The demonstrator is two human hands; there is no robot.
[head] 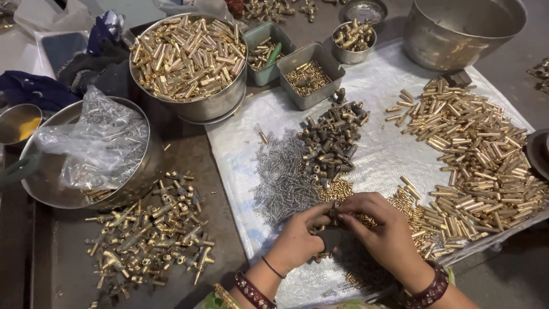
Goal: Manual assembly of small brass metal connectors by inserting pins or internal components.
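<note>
worktop [189,166]: dark metal surface, carries everything.
plastic sheet [389,149]: white, covers the right half of the worktop, reaches its near edge.
empty pot [463,26]: big steel pot at the far right corner.
bowl of tubes [189,57]: steel bowl heaped with brass tubes, far edge, left of centre.
bagged bowl [91,151]: steel bowl at the left edge, crumpled clear bag inside.
tube pile [474,154]: loose brass tubes across the right side of the sheet.
fittings pile [148,234]: brass T-shaped fittings on bare worktop, near left.
spring pile [283,174]: thin grey springs, centre of the sheet.
dark sleeves [331,140]: heap of dull short sleeves just right of the springs, touching them.
grey tray [311,74]: small brass bits, far edge of the sheet.
green tray [266,51]: beside the grey tray, few brass parts.
left hand [297,237]: near edge of the sheet, fingers curled, pinching the small part.
right hand [386,232]: fingertips meet the left hand's, pinching the same piece.
small part [334,213]: dark and brass piece between both hands' fingertips, above the sheet near its near edge; details too small to tell.
</note>
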